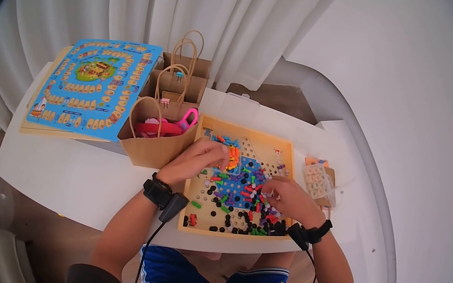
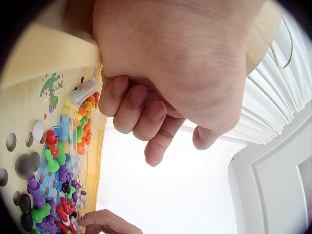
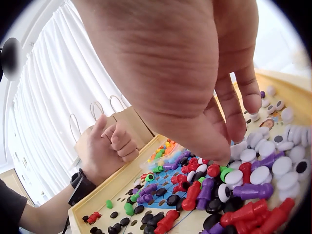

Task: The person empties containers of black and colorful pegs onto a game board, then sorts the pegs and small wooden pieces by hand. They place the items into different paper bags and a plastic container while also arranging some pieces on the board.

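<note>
My left hand [image 1: 206, 156] hovers beside a clear plastic box [image 2: 73, 141] of orange, yellow, green and blue pegs. Its fingers hang loosely curled, thumb apart, with nothing seen between them in the left wrist view. Over the right part of a shallow wooden game tray [image 1: 232, 236], my right hand [image 1: 288, 199] reaches down into the mixed pieces. Its fingertips are right at the white discs [image 3: 247, 155] and red pegs; the thumb partly hides what lies under it. Purple pegs [image 3: 253, 190], green pegs and black discs [image 3: 173, 200] are scattered around on the blue patterned board.
Brown paper bags [image 1: 157, 151] stand left of the tray, the front one holding pink items. Behind them lies a blue board game sheet [image 1: 90, 84]. A small clear case of tiles [image 1: 318, 180] sits right of the tray on the white table [image 1: 55, 174].
</note>
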Demonstrator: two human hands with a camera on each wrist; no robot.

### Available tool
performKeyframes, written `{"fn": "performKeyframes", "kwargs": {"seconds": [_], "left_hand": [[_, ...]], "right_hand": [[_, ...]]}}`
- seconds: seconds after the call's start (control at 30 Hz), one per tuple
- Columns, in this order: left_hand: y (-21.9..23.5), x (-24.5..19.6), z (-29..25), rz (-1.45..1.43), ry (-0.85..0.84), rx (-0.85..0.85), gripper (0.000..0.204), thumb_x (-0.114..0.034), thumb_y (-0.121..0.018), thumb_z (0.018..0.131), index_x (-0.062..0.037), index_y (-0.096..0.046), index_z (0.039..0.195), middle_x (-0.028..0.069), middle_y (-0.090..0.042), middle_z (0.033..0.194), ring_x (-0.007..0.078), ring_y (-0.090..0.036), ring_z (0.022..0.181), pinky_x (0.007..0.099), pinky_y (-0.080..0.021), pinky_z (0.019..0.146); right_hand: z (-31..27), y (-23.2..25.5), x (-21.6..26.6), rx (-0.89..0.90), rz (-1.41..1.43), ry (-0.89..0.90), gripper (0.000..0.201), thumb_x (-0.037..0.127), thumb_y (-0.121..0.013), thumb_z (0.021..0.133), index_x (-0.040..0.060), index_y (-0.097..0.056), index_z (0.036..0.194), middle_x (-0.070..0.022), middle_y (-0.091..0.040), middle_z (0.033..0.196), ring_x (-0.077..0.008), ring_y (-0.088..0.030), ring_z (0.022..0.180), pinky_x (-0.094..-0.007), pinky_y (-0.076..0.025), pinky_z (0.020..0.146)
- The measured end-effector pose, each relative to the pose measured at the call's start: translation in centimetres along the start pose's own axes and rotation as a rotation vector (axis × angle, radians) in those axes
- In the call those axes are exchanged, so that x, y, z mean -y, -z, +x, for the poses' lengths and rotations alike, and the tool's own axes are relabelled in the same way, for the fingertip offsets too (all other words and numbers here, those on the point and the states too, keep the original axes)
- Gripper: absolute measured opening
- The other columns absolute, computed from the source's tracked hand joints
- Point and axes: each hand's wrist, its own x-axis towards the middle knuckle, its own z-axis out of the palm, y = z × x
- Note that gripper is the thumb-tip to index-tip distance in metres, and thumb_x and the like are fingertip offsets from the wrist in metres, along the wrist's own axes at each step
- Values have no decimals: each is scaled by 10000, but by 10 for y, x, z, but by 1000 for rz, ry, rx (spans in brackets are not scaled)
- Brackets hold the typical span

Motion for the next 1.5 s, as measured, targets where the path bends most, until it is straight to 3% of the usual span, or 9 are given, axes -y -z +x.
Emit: {"fn": "performKeyframes", "kwargs": {"seconds": [0.3,0.6,0.77,1.2,1.3,1.37,1.4,1.47,1.5], "left_hand": [[-2,1,2,37,-39,-11,435,-341,-493,1090,-21,-635,830,-14,-548,737,58,-384,627,258,-303,578],[-1,1,0,16,-46,-8,438,-351,-496,1092,-25,-640,838,-12,-558,752,55,-387,630,251,-308,582],[2,2,1,60,5,7,421,-343,-503,1091,-22,-645,859,-3,-583,789,54,-412,657,239,-323,600],[3,5,2,45,-39,16,419,-322,-497,1091,-16,-653,851,-8,-577,777,54,-397,648,245,-317,595],[-3,1,0,-7,-51,-2,426,-324,-500,1088,-13,-651,840,-7,-573,768,56,-407,656,247,-320,598],[-6,-3,-1,29,-57,-27,476,-344,-437,1111,-20,-632,821,-48,-340,642,83,-322,629,283,-259,591],[-4,-3,0,30,-57,-27,476,-344,-437,1111,-20,-632,821,-48,-340,642,83,-322,629,283,-259,591],[0,0,1,8,-54,8,425,-330,-507,1084,-20,-639,825,-1,-589,776,61,-435,668,243,-330,603],[0,-1,0,9,-50,10,425,-330,-507,1084,-20,-639,825,-1,-589,776,61,-435,668,243,-330,603]], "right_hand": [[-8,-13,13,-52,-118,-15,147,56,-732,844,54,-659,972,-133,-691,860,-341,-696,861,-439,-558,753],[-8,-9,22,-111,-123,-73,246,35,-692,819,56,-685,1065,-145,-689,1013,-356,-688,922,-452,-566,809],[-2,-17,23,13,-50,60,221,10,-687,826,54,-714,1041,-134,-684,1055,-362,-682,970,-450,-568,838],[-1,-9,31,130,-124,15,163,39,-645,899,45,-720,1044,-143,-696,1100,-378,-692,988,-470,-566,874],[-2,-8,25,72,-120,68,152,41,-702,865,42,-714,1016,-143,-696,982,-379,-689,927,-463,-561,832],[2,-5,21,93,-99,99,153,49,-714,856,31,-714,1007,-152,-701,986,-383,-686,912,-445,-563,838],[5,-3,20,92,-99,100,153,49,-714,856,31,-714,1007,-152,-701,986,-383,-686,912,-445,-563,838],[16,5,18,46,-57,100,142,33,-707,868,14,-707,1009,-150,-701,990,-350,-697,884,-425,-571,817],[24,10,21,46,-54,97,142,33,-707,868,14,-707,1009,-150,-701,990,-350,-697,884,-425,-571,817]]}}
